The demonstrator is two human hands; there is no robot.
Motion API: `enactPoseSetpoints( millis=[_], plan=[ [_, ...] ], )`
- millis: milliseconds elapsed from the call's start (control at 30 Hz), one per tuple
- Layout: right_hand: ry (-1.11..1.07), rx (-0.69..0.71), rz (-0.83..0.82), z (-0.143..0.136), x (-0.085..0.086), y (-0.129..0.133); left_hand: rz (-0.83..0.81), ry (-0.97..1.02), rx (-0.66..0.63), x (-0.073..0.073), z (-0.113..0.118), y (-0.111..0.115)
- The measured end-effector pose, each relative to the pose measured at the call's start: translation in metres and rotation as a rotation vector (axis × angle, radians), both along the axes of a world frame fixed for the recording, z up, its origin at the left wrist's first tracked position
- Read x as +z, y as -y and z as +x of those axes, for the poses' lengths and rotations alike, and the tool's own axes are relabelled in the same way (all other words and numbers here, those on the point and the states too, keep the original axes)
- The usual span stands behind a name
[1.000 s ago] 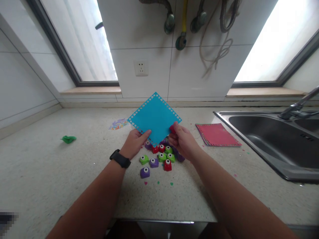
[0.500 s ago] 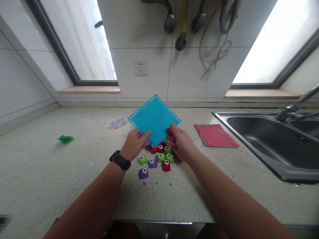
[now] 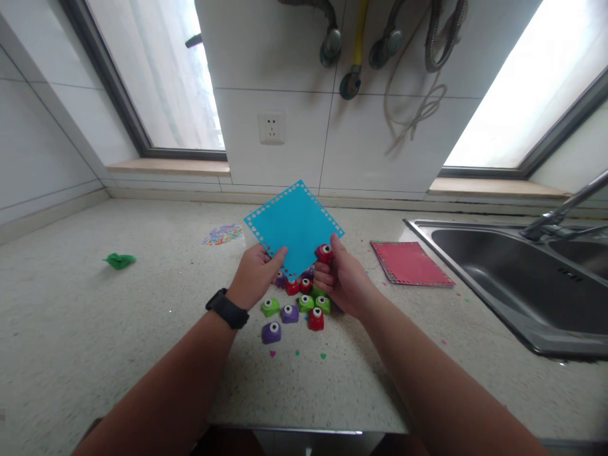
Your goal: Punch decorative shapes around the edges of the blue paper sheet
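Note:
A square sheet of blue paper (image 3: 298, 221), with small holes punched along its edges, is held up tilted like a diamond. My left hand (image 3: 255, 271) pinches its lower left edge, thumb on top. In my right hand (image 3: 344, 275) is a red craft punch (image 3: 325, 253), gripped between thumb and curled fingers at the paper's lower right edge. Whether the punch's slot is around that edge I cannot tell. Below the paper lie several more punches, among them a purple punch (image 3: 272, 332), a green punch (image 3: 270, 307) and another red punch (image 3: 316, 319). The paper and my right hand partly cover others.
A stack of punched paper sheets, red on top (image 3: 412, 263), lies right of my hands, beside the steel sink (image 3: 475, 316). Colourful paper bits (image 3: 223, 234) are heaped at the back left. A crumpled green thing (image 3: 120, 260) sits farther left. Loose cutouts dot the counter (image 3: 156, 361).
My right thumb has shifted off the top of the red punch, so its round white button now shows. The blue paper stays in my left hand. The view has tilted slightly.

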State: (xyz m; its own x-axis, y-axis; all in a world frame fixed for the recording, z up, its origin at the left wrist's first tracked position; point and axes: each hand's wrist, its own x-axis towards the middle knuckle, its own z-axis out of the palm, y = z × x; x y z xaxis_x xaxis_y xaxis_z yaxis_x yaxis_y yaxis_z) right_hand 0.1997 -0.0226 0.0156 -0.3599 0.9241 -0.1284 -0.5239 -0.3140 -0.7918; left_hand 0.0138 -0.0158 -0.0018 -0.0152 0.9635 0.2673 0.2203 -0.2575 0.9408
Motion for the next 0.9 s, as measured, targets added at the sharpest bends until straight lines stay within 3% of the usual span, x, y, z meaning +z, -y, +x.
enactPoseSetpoints(
  millis=[167, 467, 900],
  plan=[
    [-0.019, 0.015, 0.041, 0.002, 0.002, 0.002, -0.010, -0.001, 0.009, 0.001, -0.001, -0.001],
    [0.004, 0.031, 0.030, -0.001, -0.002, 0.002, -0.058, 0.114, -0.100, 0.005, 0.005, 0.005],
    [0.061, 0.078, 0.035, -0.009, -0.001, 0.011, -0.088, 0.083, 0.009, 0.010, 0.011, 0.011]
  ],
)
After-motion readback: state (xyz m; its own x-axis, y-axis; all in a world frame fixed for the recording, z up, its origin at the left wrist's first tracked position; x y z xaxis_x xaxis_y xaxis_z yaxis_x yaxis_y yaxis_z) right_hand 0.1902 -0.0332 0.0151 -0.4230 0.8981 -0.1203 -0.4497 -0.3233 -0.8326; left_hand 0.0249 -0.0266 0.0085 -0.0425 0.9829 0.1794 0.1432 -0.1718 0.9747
